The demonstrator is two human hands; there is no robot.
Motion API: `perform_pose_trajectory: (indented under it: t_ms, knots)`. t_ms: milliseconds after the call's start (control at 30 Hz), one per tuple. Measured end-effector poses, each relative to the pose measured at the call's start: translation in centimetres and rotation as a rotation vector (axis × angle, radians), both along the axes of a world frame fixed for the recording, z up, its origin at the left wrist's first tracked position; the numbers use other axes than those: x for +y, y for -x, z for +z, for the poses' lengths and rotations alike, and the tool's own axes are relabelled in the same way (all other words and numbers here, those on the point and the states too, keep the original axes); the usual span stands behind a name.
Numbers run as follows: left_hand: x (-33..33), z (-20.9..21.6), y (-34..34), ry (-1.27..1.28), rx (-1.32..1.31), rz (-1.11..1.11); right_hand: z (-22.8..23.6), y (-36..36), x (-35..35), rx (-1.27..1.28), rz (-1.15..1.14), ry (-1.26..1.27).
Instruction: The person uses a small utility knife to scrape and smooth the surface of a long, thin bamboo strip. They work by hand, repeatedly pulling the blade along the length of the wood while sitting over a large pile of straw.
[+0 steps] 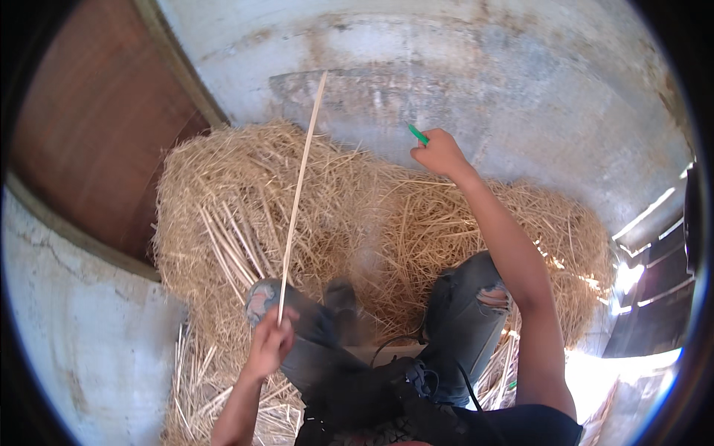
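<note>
My left hand [269,346] is closed around the lower end of a long, thin, pale wooden stick [300,182]. The stick rises steeply from the fist, leaning slightly right, and its far tip shows against the wall. Farther off on the right, my right hand [442,154] is raised with its arm stretched out. Its fingers are wrapped round a slim, curved green object [417,134]; one end sticks out past the thumb side and the rest is hidden in the grip. The green object and the stick are apart.
Shavings and straw [439,215] are heaped before my knees. Several pale sticks [236,241] lie on the heap's left, and more [195,372] lie near my left arm. Beyond stands a stained grey wall [520,97], with a brown panel [104,134] at left and dark slats [654,282] at right.
</note>
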State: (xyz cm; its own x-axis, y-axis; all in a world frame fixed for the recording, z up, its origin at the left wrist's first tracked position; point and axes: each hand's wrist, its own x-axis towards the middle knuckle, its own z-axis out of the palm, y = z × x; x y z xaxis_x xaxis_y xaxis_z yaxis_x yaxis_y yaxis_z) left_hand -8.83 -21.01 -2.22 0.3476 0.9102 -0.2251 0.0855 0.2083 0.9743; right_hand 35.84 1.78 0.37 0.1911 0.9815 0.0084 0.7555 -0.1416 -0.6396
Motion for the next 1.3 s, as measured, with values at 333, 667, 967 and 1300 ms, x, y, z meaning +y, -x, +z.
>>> perform_pose_trajectory:
  t_ms: [333, 667, 967, 1300]
  knots:
    - [7.5, -1.4, -8.6, -0.248, 0.035, 0.105, -0.3, 6.5, -7.1, 0.299, 0.248, -0.007]
    - [6.8, -7.4, -11.3, -0.283, 0.155, -0.123, -3.0, 8.5, -5.3, 0.564, 0.272, -0.101]
    - [7.2, -6.4, -12.5, -0.165, -0.055, -0.149, -3.7, 10.3, -4.6, 0.522, 0.358, -0.013]
    - [8.9, -6.7, -11.9, -0.004, -0.336, 0.024, -4.7, 10.4, -4.3, 0.237, 0.384, -0.051]
